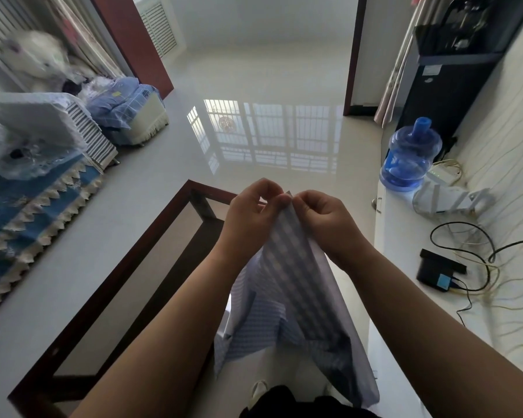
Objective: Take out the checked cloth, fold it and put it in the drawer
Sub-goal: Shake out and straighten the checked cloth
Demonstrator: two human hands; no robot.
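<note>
Checked cloth point(287, 263) is held up at frame centre, hanging down toward 6 o'clock over the glossy floor point(254, 86). Its top corner is pinched by both hands: left hand point(251, 215) with grip closed on the cloth from 9 o'clock, right hand point(323, 221) with grip closed on it from 3 o'clock, fingertips nearly touching. A dark wood-framed glass desk point(127, 267) is seen at 8 o'clock. A blue water jug point(411, 155) stands at 2 o'clock.
</note>
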